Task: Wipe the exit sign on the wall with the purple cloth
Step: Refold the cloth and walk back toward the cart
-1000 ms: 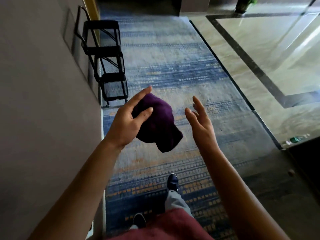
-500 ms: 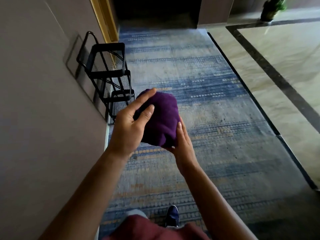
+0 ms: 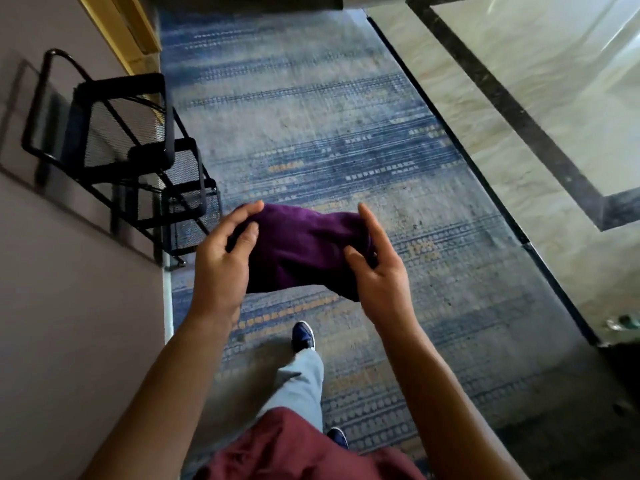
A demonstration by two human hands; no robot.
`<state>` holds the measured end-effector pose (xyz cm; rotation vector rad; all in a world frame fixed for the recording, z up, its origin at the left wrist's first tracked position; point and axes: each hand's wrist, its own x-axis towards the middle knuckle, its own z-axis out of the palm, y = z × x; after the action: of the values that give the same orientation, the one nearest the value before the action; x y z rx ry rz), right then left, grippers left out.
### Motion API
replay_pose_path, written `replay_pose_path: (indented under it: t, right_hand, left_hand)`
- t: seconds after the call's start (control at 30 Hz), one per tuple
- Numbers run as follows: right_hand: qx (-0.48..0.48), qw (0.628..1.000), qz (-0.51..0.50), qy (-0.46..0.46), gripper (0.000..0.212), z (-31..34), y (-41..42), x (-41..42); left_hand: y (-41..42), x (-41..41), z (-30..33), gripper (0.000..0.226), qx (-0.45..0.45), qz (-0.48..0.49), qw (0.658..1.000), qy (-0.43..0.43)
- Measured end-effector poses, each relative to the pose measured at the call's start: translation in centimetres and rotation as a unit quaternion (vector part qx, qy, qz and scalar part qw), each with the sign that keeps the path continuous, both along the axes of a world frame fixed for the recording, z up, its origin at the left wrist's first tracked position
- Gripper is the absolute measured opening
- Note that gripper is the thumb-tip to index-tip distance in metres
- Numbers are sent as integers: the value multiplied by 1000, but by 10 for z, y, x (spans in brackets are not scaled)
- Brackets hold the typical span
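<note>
The purple cloth [image 3: 298, 249] is stretched sideways between both hands at waist height, above the carpet. My left hand [image 3: 223, 261] grips its left end, thumb on top and fingers curled underneath. My right hand [image 3: 375, 268] holds its right end, with the index finger pointing up. The cloth's lower edge hangs down between the two palms. No exit sign is in view; a flat rectangular panel [image 3: 20, 109] on the wall at far left shows only edge-on.
A black metal mesh cart [image 3: 138, 157] with tiers stands against the grey wall [image 3: 69, 306] on the left. Blue and tan patterned carpet [image 3: 329, 133] runs ahead. Polished marble floor [image 3: 554, 98] lies to the right. My feet stand on the carpet below.
The cloth was bunched in my left hand alone; my right hand came in and took it, and both hands have pulled it out wide. The view has closed in on the cart.
</note>
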<state>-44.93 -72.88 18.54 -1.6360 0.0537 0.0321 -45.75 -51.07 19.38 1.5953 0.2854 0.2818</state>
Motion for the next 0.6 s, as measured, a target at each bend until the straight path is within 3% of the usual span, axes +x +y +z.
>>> replay_pose_path:
  t: [0.07,0.2,0.4,0.6]
  right_hand:
    - [-32,999,5,-16,55,0,9,37]
    - [20,998,18,52,34,7,33,113]
    - [-26,997,27,70,76,15,88,219]
    - [-132,984,117,-13,72,6,152,330]
  left_hand:
    - [9,40,-6,31,1,-11,1000,-3]
    - [26,119,3,37,-36,-50,998,-11]
    - [74,213,26,33,-8,-67,997,24]
    - [132,275,13,46,78,17,997,23]
